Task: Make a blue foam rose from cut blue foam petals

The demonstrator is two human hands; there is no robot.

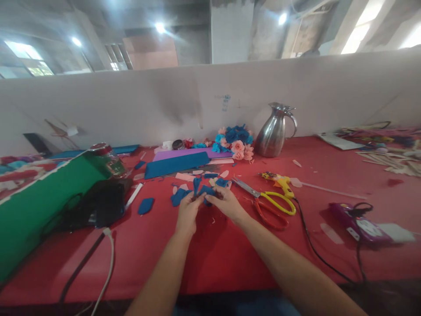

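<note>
My left hand (pixel 189 210) and my right hand (pixel 227 202) meet over the middle of the red table, fingertips pinched on a dark blue crepe paper piece (pixel 207 191). A narrow blue strip stands up by my left fingers. Around them lie blue and pink paper cuttings, among them a blue paper scrap (pixel 179 196) left of my hands. One rounded blue paper petal (pixel 146 206) rests apart, farther left. Large scissors (pixel 263 199) with one yellow and one red handle lie beside my right hand, blades apart. My fingers partly cover the held paper.
A yellow glue gun (pixel 283 184) with a black cord lies right of the scissors. Behind are a blue paper sheet (pixel 176 165), a bunch of paper flowers (pixel 237 142) and a steel jug (pixel 272 134). A green box (pixel 49 206) stands left; a purple device (pixel 358 226) lies right.
</note>
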